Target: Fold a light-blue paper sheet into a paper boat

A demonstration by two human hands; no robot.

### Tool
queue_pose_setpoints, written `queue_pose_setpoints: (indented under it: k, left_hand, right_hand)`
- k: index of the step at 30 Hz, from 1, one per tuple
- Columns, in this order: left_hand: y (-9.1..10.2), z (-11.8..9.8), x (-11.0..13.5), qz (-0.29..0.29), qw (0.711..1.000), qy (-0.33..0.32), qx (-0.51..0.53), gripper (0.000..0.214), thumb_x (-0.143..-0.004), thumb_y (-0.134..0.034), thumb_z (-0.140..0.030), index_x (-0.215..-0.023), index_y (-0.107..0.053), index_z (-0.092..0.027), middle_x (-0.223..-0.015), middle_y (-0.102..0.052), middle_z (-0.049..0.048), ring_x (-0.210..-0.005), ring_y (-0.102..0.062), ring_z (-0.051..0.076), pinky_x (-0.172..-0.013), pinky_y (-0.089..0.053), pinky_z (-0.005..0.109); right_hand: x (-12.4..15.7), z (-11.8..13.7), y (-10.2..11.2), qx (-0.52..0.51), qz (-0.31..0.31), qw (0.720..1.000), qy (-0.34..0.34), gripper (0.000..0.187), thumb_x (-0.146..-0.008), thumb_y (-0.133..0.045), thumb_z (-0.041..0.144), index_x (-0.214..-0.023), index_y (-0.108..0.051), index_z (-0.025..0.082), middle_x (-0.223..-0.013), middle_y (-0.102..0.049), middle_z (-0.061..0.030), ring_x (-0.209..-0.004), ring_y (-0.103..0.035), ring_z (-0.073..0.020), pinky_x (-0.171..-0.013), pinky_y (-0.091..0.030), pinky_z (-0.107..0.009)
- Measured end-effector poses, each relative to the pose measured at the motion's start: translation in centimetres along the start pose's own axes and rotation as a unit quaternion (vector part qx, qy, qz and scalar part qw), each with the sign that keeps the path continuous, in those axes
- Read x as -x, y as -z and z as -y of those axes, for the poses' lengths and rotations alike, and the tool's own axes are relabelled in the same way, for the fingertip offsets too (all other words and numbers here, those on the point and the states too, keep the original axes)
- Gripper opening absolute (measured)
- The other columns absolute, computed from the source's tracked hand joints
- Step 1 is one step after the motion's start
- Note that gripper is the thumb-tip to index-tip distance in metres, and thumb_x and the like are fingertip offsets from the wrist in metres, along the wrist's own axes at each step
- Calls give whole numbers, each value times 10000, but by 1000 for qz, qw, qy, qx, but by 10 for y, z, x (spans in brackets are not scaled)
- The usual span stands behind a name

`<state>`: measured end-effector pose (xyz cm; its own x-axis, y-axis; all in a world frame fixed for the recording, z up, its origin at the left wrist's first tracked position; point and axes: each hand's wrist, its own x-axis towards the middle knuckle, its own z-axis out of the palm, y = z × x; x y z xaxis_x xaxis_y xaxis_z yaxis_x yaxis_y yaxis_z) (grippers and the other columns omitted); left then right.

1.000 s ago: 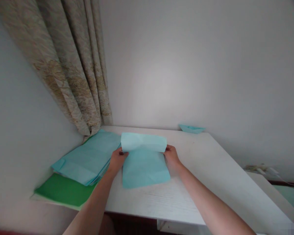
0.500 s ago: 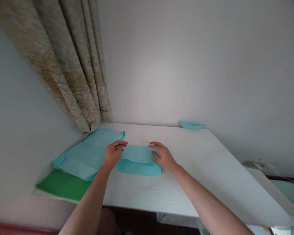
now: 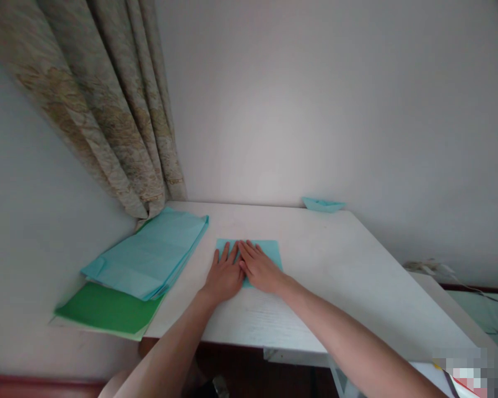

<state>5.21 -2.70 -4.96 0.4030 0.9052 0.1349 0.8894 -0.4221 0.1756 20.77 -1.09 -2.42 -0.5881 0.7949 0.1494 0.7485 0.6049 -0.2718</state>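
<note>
A folded sheet of light blue paper lies flat on the white table. My left hand rests palm down on its left part, fingers stretched out and apart. Beside it, touching it, my right hand lies flat on the middle of the paper with its fingers extended towards the left hand. Much of the paper is hidden beneath both hands. Neither hand grips anything.
A stack of blue paper lies at the left on green sheets. By the wall stands a folded blue paper boat. A patterned curtain hangs at the left; cables lie beyond the table's right edge.
The upper flap of the paper has come down and the sheet now lies flat. Both hands have moved together from its side edges onto its surface.
</note>
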Motion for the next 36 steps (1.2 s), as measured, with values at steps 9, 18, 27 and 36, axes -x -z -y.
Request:
queue_pose_setpoints:
  k: [9,18,27,36]
  left_hand:
    - [8,42,7,-25,994,107,-22,551,-934,-267,-390,-1432,-300,-156,-1503,-266,94,-1383,-199,316,-1083,-191,551]
    - [3,16,-4,-57,997,-49,37,530,-888,-221,-96,-1407,-322,-85,-1478,-328,122,-1385,-229,200,-1095,-282,399]
    - [2,20,-7,-12,1000,27,-11,596,-932,-260,-468,-1441,-278,-160,-1518,-223,94,-1390,-191,291,-1100,-183,503]
    - [2,11,-6,-14,996,65,-51,560,-931,-252,-383,-1440,-283,-154,-1523,-218,81,-1389,-189,298,-1087,-190,521]
  right_hand:
    - [9,-6,1,35,33,999,-3,657,-919,-301,550,-1445,-285,156,-1512,-216,-117,-1391,-166,-316,-1104,-151,-530]
    - [12,2,0,37,33,998,25,620,-939,-298,445,-1462,-219,121,-1508,-224,-131,-1395,-147,-311,-1108,-126,-527]
    - [5,-16,-1,53,-20,987,-149,618,-916,-324,362,-1403,-309,-19,-1477,-239,-230,-1378,-190,-347,-1099,-148,-539]
    - [3,8,-6,52,12,998,-22,627,-953,-191,469,-1448,-251,88,-1499,-258,-133,-1391,-186,-268,-1116,-162,-482]
